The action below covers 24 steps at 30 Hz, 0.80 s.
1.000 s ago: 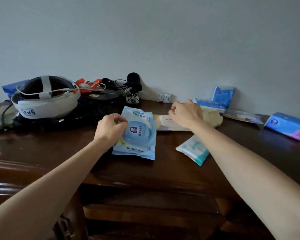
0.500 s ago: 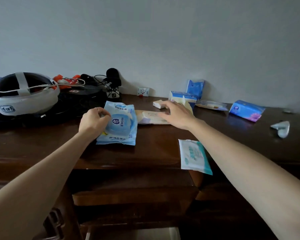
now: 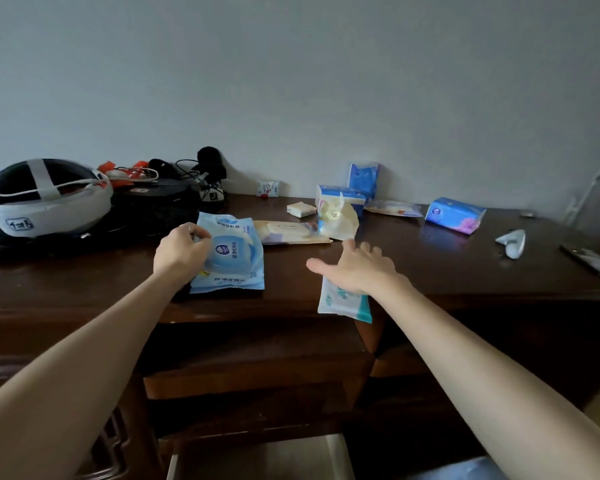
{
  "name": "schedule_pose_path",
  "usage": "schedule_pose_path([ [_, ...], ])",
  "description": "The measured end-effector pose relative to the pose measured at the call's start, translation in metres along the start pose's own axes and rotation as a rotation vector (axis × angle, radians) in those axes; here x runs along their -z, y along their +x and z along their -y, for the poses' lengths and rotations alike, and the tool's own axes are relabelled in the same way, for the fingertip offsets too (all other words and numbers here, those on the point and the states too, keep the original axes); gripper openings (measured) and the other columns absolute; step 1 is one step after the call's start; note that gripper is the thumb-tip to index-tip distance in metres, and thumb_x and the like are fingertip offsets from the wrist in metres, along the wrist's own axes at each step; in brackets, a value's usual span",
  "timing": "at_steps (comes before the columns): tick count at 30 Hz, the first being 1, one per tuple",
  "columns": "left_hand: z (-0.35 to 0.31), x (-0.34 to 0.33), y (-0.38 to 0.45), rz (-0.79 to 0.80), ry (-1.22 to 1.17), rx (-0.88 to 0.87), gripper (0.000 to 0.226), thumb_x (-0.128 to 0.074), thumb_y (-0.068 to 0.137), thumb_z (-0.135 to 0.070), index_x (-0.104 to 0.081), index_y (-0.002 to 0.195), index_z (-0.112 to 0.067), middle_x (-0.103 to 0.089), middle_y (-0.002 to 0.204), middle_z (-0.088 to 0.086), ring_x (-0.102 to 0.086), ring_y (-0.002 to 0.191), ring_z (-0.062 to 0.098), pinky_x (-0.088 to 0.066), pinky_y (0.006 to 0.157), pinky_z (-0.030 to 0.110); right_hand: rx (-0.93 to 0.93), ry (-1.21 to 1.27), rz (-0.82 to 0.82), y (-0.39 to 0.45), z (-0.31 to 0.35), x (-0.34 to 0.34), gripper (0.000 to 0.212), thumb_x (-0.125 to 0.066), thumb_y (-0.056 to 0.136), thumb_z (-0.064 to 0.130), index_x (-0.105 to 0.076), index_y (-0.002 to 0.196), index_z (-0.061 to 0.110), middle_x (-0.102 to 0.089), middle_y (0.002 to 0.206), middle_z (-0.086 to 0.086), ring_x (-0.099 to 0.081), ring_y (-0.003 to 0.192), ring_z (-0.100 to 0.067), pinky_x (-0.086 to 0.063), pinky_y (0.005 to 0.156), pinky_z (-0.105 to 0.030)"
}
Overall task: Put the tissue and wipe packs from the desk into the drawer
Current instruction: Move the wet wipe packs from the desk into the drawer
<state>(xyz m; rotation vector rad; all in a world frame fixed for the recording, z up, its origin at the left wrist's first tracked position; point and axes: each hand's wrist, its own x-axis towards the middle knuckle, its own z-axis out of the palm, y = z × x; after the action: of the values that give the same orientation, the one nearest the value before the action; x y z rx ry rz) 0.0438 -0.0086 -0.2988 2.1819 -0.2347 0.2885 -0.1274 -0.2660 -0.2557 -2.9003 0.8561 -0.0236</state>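
A light-blue wipe pack (image 3: 231, 252) lies flat on the table (image 3: 430, 268), left of centre, its round lid flap facing up. The left hand (image 3: 181, 252) grips its left edge, fingers curled round it. A smaller white and teal pack (image 3: 342, 303) sits at the near edge of the table, its near end hanging over the edge. The right hand (image 3: 357, 268) hovers over or rests on its far end, palm down, fingers spread and straight; I cannot tell whether they touch it. Farther back lie a beige flat pack (image 3: 291, 232), a cream pouch (image 3: 340, 220), a small cream block (image 3: 301, 209), a white and blue tissue pack (image 3: 340, 195), a blue pack (image 3: 362, 174) upright against the wall, a thin pale pack (image 3: 394, 207) and, well apart to the right, a blue and purple pack (image 3: 454, 214).

Below the table edge a drawer (image 3: 260, 459) stands open at the near bottom, its pale floor showing. A helmet (image 3: 45, 199) and cables (image 3: 184, 168) crowd the far left; bare table lies between the 2 hands.
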Motion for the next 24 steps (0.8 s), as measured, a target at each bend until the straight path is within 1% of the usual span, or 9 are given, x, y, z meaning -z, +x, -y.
schedule_pose_path([
  [3,0.001,0.0,0.002,0.011,0.016,-0.012,0.015,-0.054,0.083,-0.03,-0.067,0.091,-0.032,-0.065,0.079,-0.011,-0.058,0.069,0.009,-0.042,0.06,0.03,0.098,-0.032,0.061,-0.01,-0.002,-0.013,0.102,-0.05,0.084,0.079,-0.03,0.155,0.008,-0.042,0.154,-0.016,-0.04,0.139,-0.035,-0.042,0.101,-0.047],
  [5,-0.002,0.0,0.002,0.014,0.012,-0.022,0.016,-0.054,0.085,-0.03,-0.067,0.093,-0.032,-0.064,0.08,-0.012,-0.057,0.07,0.009,-0.043,0.062,0.031,0.228,0.112,0.089,-0.011,-0.002,-0.007,0.086,-0.065,0.09,0.053,-0.03,0.157,0.012,-0.041,0.158,-0.011,-0.041,0.142,-0.029,-0.042,0.105,-0.043],
  [8,-0.008,-0.003,0.0,0.038,-0.008,-0.041,0.015,-0.053,0.085,-0.029,-0.067,0.092,-0.031,-0.064,0.08,-0.011,-0.059,0.072,0.01,-0.043,0.06,0.03,0.341,0.234,0.134,-0.01,0.006,0.01,0.088,-0.074,0.082,0.027,-0.031,0.158,0.017,-0.038,0.16,-0.007,-0.039,0.145,-0.023,-0.039,0.113,-0.039],
  [10,-0.012,-0.01,-0.005,0.054,-0.031,-0.048,0.014,-0.054,0.084,-0.027,-0.066,0.09,-0.03,-0.065,0.08,-0.009,-0.061,0.074,0.014,-0.043,0.059,0.029,0.387,0.256,0.029,-0.008,0.008,0.01,0.078,-0.069,0.085,0.028,-0.037,0.155,0.019,-0.044,0.156,-0.008,-0.044,0.141,-0.024,-0.043,0.11,-0.04],
  [12,-0.019,-0.015,-0.01,0.062,-0.046,-0.06,0.015,-0.054,0.084,-0.026,-0.066,0.091,-0.03,-0.065,0.08,-0.008,-0.062,0.075,0.016,-0.044,0.06,0.03,0.363,0.22,-0.026,-0.007,0.003,0.002,0.075,-0.065,0.087,0.047,-0.04,0.153,0.021,-0.048,0.153,-0.006,-0.049,0.136,-0.025,-0.046,0.103,-0.041],
  [14,-0.023,-0.012,-0.01,0.071,-0.042,-0.073,0.016,-0.054,0.085,-0.026,-0.067,0.092,-0.03,-0.066,0.082,-0.007,-0.062,0.077,0.018,-0.045,0.063,0.031,0.301,0.174,0.043,-0.003,-0.001,-0.008,0.087,-0.058,0.084,0.071,-0.038,0.153,0.022,-0.045,0.153,-0.003,-0.047,0.136,-0.025,-0.044,0.105,-0.043],
  [16,-0.011,-0.001,0.006,0.017,-0.046,-0.039,0.016,-0.054,0.085,-0.026,-0.068,0.093,-0.03,-0.066,0.083,-0.007,-0.061,0.078,0.017,-0.044,0.064,0.031,0.418,0.13,0.073,0.013,0.014,-0.012,0.076,-0.054,0.091,0.068,-0.041,0.152,0.025,-0.045,0.154,0.0,-0.047,0.137,-0.022,-0.043,0.107,-0.042],
  [20,0.009,0.019,0.027,-0.027,-0.032,0.007,0.015,-0.054,0.086,-0.028,-0.068,0.093,-0.03,-0.066,0.083,-0.006,-0.061,0.078,0.017,-0.043,0.063,0.031,0.665,0.003,-0.115,0.029,0.045,-0.01,0.032,-0.045,0.106,0.033,-0.055,0.134,0.023,-0.066,0.123,-0.003,-0.064,0.109,-0.024,-0.054,0.089,-0.044],
  [24,0.004,0.015,0.018,-0.004,-0.041,-0.002,0.014,-0.055,0.083,-0.026,-0.067,0.089,-0.031,-0.065,0.078,-0.008,-0.061,0.074,0.014,-0.041,0.058,0.029,0.646,-0.056,-0.378,0.047,0.043,-0.012,0.026,-0.045,0.106,0.013,-0.053,0.13,0.018,-0.07,0.102,-0.011,-0.066,0.077,-0.024,-0.05,0.058,-0.038],
])
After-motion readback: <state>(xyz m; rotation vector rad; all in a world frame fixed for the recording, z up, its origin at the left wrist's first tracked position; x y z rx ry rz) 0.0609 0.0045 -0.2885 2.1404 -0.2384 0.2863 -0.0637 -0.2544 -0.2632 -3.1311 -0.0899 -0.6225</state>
